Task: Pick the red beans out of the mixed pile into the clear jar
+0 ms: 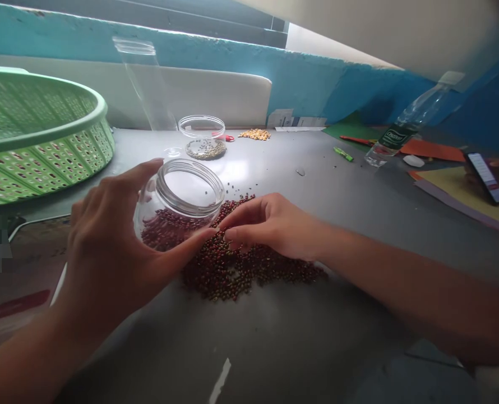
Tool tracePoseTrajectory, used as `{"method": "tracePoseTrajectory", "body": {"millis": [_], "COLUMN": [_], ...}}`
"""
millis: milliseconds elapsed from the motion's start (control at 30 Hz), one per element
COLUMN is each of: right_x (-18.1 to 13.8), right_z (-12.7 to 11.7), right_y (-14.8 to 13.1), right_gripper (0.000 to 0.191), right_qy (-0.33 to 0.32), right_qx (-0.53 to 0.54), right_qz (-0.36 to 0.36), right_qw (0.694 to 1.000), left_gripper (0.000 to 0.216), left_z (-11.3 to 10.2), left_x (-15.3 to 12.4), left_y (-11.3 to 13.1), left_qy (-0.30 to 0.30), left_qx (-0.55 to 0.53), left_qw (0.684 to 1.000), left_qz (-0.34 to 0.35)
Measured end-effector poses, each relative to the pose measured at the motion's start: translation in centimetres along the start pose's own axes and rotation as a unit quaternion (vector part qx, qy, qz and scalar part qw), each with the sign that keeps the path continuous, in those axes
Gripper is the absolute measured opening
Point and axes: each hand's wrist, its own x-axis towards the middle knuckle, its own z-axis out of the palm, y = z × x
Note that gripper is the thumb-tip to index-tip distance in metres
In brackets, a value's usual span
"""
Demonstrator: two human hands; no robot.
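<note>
Many beans lie loose, well in from the worktop's far edge; others sit inside the jar your left hand grips, seemingly part-done. Whether your bunched right hand holds any is unclear.

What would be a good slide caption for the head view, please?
Left hand holding a clear jar of reddish beans, right hand at the bean pile beside it.

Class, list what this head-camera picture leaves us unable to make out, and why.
All in the head view:
Phone: screen text too small to read.
Green basket: left side cut off by the picture's edge.
Bean heap: any part behind the jar or left hand is hidden.
Right hand: its own fingers hide whether it pinches a bean.
</note>
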Motion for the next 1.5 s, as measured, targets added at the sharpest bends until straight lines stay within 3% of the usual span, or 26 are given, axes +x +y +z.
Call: {"method": "tracePoseTrajectory", "body": {"millis": [100,267,467,600,767,900,1500], "right_x": [0.52,0.79,0.83,0.78,0.85,0.96,0.94], "right_z": [-0.19,-0.23,-0.43,-0.54,-0.39,-0.30,-0.38], "right_y": [0.16,0.10,0.46,0.82,0.51,0.34,0.72], "right_gripper": [0.016,0.017,0.013,0.023,0.012,0.020,0.028], "right_qy": [-0.008,0.010,0.000,0.008,0.008,0.017,-0.012], "right_qx": [0.154,0.216,0.182,0.136,0.175,0.195,0.184], "right_qz": [0.068,0.080,0.063,0.043,0.064,0.090,0.064], "right_qw": [0.986,0.973,0.981,0.990,0.982,0.977,0.981], "left_gripper": [0.086,0.085,0.084,0.086,0.084,0.085,0.087], "left_z": [0.01,0.15,0.03,0.02,0.02,-0.04,0.18], "left_x": [-0.04,-0.15,-0.11,-0.11,-0.16,-0.11,-0.02], "left_y": [-0.06,-0.16,-0.19,-0.19,-0.16,-0.13,-0.37], "left_qy": [-0.004,-0.002,-0.009,-0.011,-0.009,-0.011,-0.004], "left_qx": [-0.003,0.004,0.002,-0.002,0.000,0.000,-0.009], "left_qw": [1.000,1.000,1.000,1.000,1.000,1.000,1.000], "left_qz": [-0.001,0.004,-0.005,-0.012,-0.003,-0.005,0.008]}}
